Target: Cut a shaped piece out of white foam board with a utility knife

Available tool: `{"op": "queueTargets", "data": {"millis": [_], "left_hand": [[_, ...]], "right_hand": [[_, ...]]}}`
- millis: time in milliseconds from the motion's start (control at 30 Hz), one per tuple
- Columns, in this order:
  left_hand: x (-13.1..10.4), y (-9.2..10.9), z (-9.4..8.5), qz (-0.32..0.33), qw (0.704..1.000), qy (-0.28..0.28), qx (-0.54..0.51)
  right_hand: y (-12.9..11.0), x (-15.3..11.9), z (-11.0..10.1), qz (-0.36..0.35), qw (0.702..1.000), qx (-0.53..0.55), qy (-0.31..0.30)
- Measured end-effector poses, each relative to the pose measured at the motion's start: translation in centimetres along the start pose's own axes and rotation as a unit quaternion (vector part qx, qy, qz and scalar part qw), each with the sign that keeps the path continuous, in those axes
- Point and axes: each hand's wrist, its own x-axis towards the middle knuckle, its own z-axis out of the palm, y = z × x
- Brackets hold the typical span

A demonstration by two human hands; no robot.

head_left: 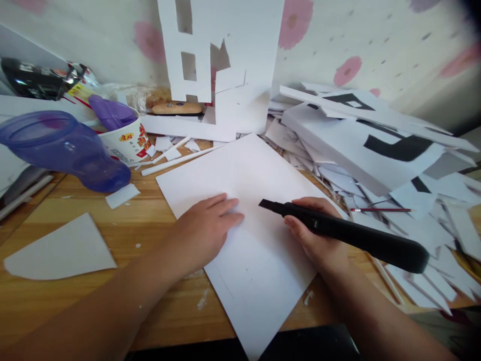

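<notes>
A large white board (259, 281) lies turned cornerwise on the wooden table, its near corner past the front edge. My left hand (208, 225) rests on the board's left side, fingers spread and pointing right. In my right hand (319, 230) is a black utility knife (353, 233), held above the board's right side with its dark blade pointing left. The blade tip is to the right of my left fingertips, apart from them. Faint lines mark the lower part of the board.
A blue translucent vase (71, 145) and a paper cup (128, 140) stand at the left. A white offcut (62, 250) lies on the table (150, 281). Behind is an upright white sheet with cutouts (248, 55). Piled white scraps (338, 175) and a red pencil (381, 209) are at the right.
</notes>
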Motion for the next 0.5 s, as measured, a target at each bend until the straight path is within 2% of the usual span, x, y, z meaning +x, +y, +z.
{"op": "queueTargets", "data": {"millis": [133,367,433,500], "left_hand": [[-0.1,0.3,0.0,-0.002,1.000,-0.019,-0.003],[-0.2,0.6,0.0,-0.013,0.999,-0.033,-0.018],[-0.2,0.5,-0.1,-0.012,0.999,-0.027,-0.014],[-0.2,0.6,-0.2,0.007,1.000,-0.013,-0.004]], "right_hand": [[-0.9,-0.2,0.2,-0.023,0.998,-0.043,-0.047],[-1.3,0.0,0.3,-0.062,0.991,-0.089,-0.081],[-1.3,-0.1,0.2,-0.072,0.989,-0.098,-0.086],[-1.2,-0.4,0.1,-0.071,0.990,-0.105,-0.063]]}}
